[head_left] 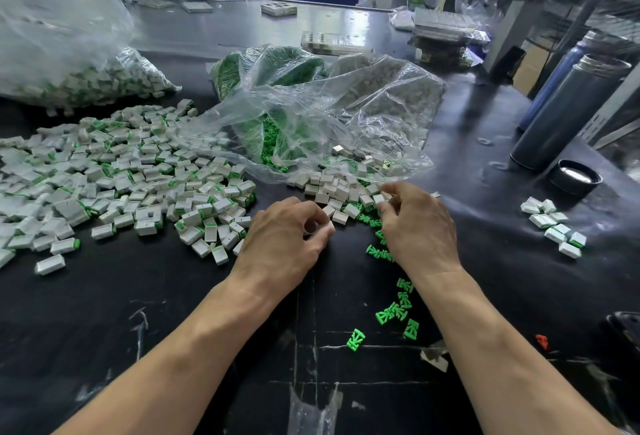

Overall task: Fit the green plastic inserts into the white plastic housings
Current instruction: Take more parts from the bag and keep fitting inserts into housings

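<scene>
My left hand [289,237] curls fingers round something I can't identify; my right hand [414,223] pinches among white housings [332,192] (what it holds is hidden). Green inserts [391,313] lie scattered below it.

I see both my forearms bare, reaching forward from the bottom edge and converging toward the middle of the view. My left hand [282,238] sits palm down, knuckles up, fingers curled under with the thumb tucked against the fingertips; whether it pinches anything I cannot tell. My right hand [417,226] lies just beside it, a little farther forward, also palm down, wrist bent slightly inward, fingers curled downward at the tips. The two hands are close together but not touching.
</scene>
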`<state>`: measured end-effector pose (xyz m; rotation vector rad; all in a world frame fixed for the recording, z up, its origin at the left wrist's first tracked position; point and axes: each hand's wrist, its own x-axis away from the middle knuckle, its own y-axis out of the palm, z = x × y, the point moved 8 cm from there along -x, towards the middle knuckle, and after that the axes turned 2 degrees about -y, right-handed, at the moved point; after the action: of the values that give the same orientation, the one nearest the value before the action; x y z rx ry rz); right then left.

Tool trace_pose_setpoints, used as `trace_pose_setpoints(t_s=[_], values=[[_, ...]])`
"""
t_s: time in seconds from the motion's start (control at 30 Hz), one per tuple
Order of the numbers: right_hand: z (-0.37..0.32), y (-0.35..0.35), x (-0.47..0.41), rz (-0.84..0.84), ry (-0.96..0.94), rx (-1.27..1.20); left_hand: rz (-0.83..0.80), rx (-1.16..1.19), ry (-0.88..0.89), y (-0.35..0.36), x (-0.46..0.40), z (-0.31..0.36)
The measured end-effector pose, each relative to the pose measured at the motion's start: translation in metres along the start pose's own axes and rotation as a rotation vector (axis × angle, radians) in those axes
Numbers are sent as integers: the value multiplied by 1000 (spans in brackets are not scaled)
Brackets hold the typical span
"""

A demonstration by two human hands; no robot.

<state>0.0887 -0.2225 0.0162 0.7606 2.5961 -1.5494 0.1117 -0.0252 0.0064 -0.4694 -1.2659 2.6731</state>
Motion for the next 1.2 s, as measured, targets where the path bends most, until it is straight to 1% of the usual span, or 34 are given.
trace_pose_setpoints(t_s=[0.1, 0.2, 0.33, 0.5, 0.57, 0.67, 0.73, 0.8, 0.9, 1.1, 1.2], values=[[1, 1, 1, -33, 13, -57, -29, 16, -4, -1, 3, 1], [-4, 4, 3, -84, -25, -63, -50, 5, -9, -1, 4, 2], [-9, 14, 4, -155, -49, 9, -72, -7, 0, 1, 5, 4], [-12, 18, 2, -150, -64, 59, -87, 17, 5, 4, 5, 3], [-11, 17, 3, -135, -73, 42, -94, 29, 0, 5, 4, 0], [-8, 7, 2, -52, -75, -89, -69, 125, -40, 4, 3, -4], [-6, 5, 3, -33, -47, -261, -45, 224, -54, 2, 2, -5], [-3, 7, 5, -49, -3, -441, -32, 304, -50, 0, 2, -3], [-2, 13, 9, -70, 32, -611, -14, 377, -44, -3, 3, 1], [-9, 17, 15, -88, 56, -846, 9, 485, -43, -8, 6, 6], [-18, 16, 19, -146, 30, -950, 10, 559, -52, -7, 5, 5]])
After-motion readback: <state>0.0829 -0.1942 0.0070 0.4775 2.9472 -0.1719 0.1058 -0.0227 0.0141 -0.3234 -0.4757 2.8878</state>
